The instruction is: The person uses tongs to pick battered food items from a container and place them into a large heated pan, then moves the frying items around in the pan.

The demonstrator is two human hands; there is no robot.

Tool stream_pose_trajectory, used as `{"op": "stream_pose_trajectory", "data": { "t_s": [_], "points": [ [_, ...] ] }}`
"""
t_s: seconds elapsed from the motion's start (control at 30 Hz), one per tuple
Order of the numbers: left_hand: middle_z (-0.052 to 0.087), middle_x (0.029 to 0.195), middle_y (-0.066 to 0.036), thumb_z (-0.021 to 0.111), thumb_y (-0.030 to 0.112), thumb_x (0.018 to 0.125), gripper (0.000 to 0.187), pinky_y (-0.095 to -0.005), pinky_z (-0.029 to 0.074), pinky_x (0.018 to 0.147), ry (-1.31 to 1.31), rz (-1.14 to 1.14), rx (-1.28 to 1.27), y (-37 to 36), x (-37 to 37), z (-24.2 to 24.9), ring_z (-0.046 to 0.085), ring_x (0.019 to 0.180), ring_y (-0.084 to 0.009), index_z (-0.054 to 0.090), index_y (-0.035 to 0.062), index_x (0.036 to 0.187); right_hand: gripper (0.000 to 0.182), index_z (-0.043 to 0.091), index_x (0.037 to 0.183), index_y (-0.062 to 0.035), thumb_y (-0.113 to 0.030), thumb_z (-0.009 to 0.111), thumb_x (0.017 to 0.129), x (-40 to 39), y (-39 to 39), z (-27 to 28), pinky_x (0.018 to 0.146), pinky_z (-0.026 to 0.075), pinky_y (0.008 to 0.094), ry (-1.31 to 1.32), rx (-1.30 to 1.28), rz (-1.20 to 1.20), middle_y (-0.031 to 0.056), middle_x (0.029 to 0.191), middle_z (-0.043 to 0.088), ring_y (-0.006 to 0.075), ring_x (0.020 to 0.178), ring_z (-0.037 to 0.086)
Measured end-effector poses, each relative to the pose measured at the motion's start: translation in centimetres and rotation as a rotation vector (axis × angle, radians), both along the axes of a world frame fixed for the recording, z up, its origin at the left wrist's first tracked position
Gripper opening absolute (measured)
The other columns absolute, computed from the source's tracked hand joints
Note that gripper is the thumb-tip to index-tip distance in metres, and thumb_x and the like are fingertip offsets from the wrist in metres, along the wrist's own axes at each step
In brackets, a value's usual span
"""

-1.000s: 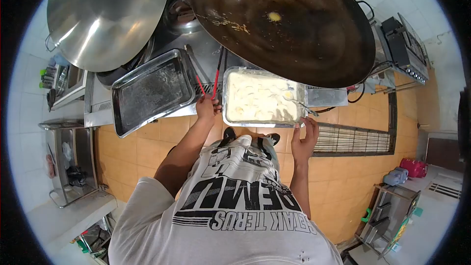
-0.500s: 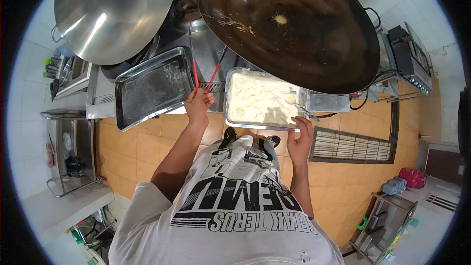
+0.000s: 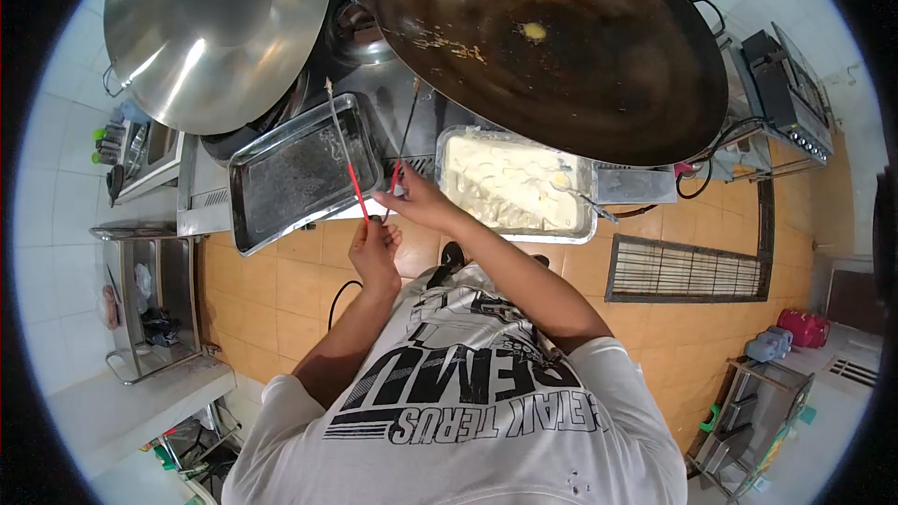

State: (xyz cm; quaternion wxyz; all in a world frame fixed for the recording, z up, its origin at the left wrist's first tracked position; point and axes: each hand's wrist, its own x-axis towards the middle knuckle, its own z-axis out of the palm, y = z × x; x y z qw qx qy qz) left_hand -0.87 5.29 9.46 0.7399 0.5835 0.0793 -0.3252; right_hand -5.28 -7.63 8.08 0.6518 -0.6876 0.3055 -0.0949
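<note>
My left hand [image 3: 376, 260] is closed on the joined end of metal tongs [image 3: 359, 189] with red grips, their arms spread apart and pointing away from me. My right hand [image 3: 423, 203] reaches across to the tongs, thumb and fingers around the red grip of the right arm. Beyond the hands at the left sits a dark rectangular tray [image 3: 299, 173] with a few streaks on its bottom. To the right, a clear-rimmed tray holds pieces in a creamy pale batter [image 3: 510, 178]. A metal utensil [image 3: 595, 206] rests over that tray's right edge.
A large dark wok [image 3: 580, 84] with oil and a small yellow bit fills the far side. A shiny steel wok [image 3: 220, 28] stands at the far left. A floor grate [image 3: 687, 269] lies at the right, and a steel trolley [image 3: 154, 299] stands at the left.
My right hand has left the batter tray's edge and moved left onto the tongs. My left hand has drawn the tongs nearer to my body.
</note>
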Motion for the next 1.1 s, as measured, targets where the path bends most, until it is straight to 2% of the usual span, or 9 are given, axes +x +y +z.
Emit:
{"op": "stream_pose_trajectory", "data": {
  "t_s": [0.07, 0.23, 0.4, 0.47, 0.57, 0.67, 0.8, 0.93, 1.1],
  "points": [
    [0.058, 0.074, -0.005, 0.055, 0.015, 0.089, 0.015, -0.0226, 0.050, 0.061, -0.038, -0.016, 0.049, 0.4, -1.1, 1.0, 0.057, 0.064, -0.0114, 0.058, 0.0022, 0.096, 0.078, 0.038, 0.121, 0.0064, -0.043, 0.075, 0.073, 1.1, 0.1, 3.7, 0.082, 0.048, 0.0333, 0.092, -0.043, 0.042, 0.0222, 0.112, 0.055, 0.0243, 0.097, 0.058],
    [0.060, 0.076, -0.005, 0.058, 0.010, 0.088, 0.024, -0.0233, 0.051, 0.061, -0.211, -0.058, 0.062, 1.5, -1.5, 0.3, 0.059, 0.065, -0.0106, 0.057, 0.0003, 0.110, 0.062, 0.043, 0.102, -0.0007, -0.037, 0.081, 0.067, 2.9, 2.9, 1.4, 0.074, 0.049, 0.0324, 0.068, -0.068, -0.097, 0.0158, 0.105, 0.058, 0.0208, 0.089, 0.060],
    [0.056, 0.075, -0.005, 0.054, 0.008, 0.089, 0.058, -0.0224, 0.049, 0.060, -0.543, -0.304, 0.065, 4.1, -2.6, -0.1, 0.055, 0.064, -0.0099, 0.023, 0.0038, 0.137, 0.061, 0.042, 0.112, 0.0000, -0.027, 0.077, 0.070, 0.3, 2.9, 3.3, 0.070, 0.051, 0.0331, -0.093, -0.145, -0.042, 0.0137, 0.100, 0.063, 0.0226, 0.078, 0.064],
    [0.055, 0.076, -0.006, 0.050, 0.005, 0.086, 0.056, -0.0219, 0.047, 0.058, -0.526, -0.410, -0.086, 6.1, -1.5, -2.8, 0.052, 0.062, -0.0098, 0.025, 0.0039, 0.136, 0.072, 0.039, 0.130, -0.0047, -0.021, 0.075, 0.070, -2.0, 2.8, 4.5, 0.068, 0.052, 0.0342, -0.109, -0.154, 0.051, 0.0149, 0.099, 0.063, 0.0259, 0.076, 0.066],
    [0.055, 0.074, -0.006, 0.043, -0.001, 0.082, 0.044, -0.0221, 0.043, 0.055, -0.456, -0.544, -0.084, 7.1, -1.3, -4.2, 0.051, 0.060, -0.0101, 0.041, 0.0029, 0.125, 0.071, 0.039, 0.135, -0.0105, -0.016, 0.072, 0.072, -5.9, 3.6, 3.7, 0.068, 0.052, 0.0347, -0.168, -0.515, 0.071, 0.0159, 0.102, 0.063, 0.0262, 0.075, 0.066],
    [0.055, 0.071, -0.005, 0.044, 0.001, 0.085, 0.023, -0.0223, 0.043, 0.057, -0.346, -0.620, -0.005, 7.7, -0.1, -6.1, 0.050, 0.061, -0.0099, 0.054, 0.0018, 0.106, 0.060, 0.047, 0.129, -0.0101, -0.013, 0.069, 0.073, -10.7, 4.2, 5.5, 0.070, 0.052, 0.0348, 0.066, -0.426, 0.109, 0.0168, 0.104, 0.062, 0.0269, 0.078, 0.066],
    [0.053, 0.073, -0.005, 0.041, 0.005, 0.087, 0.022, -0.0234, 0.043, 0.056, -0.325, -0.674, 0.013, 6.2, 0.5, -6.4, 0.049, 0.062, -0.0103, 0.053, 0.0020, 0.105, 0.049, 0.054, 0.123, -0.0091, -0.010, 0.068, 0.076, -18.8, 4.7, 7.8, 0.066, 0.053, 0.0324, 0.218, -0.280, 0.015, 0.0144, 0.102, 0.065, 0.0230, 0.077, 0.066],
    [0.053, 0.073, -0.005, 0.042, 0.005, 0.087, 0.019, -0.0236, 0.040, 0.057, -0.387, -0.791, -0.043, 4.6, 0.9, -6.7, 0.048, 0.062, -0.0106, 0.053, 0.0001, 0.102, 0.049, 0.052, 0.123, -0.0064, 0.000, 0.064, 0.075, -27.1, 6.2, 6.6, 0.058, 0.055, 0.0304, 0.259, -0.485, -0.373, 0.0135, 0.097, 0.066, 0.0235, 0.070, 0.067],
    [0.052, 0.075, -0.005, 0.041, 0.007, 0.091, 0.018, -0.0244, 0.042, 0.059, -0.405, -0.754, -0.160, 1.0, 1.1, -7.2, 0.047, 0.062, -0.0102, 0.052, 0.0007, 0.104, 0.047, 0.050, 0.121, -0.0030, -0.003, 0.065, 0.076, -32.2, 5.6, 8.7, 0.053, 0.052, 0.0318, 0.519, -0.613, -0.383, 0.0121, 0.097, 0.064, 0.0218, 0.062, 0.067]
  ]
}}
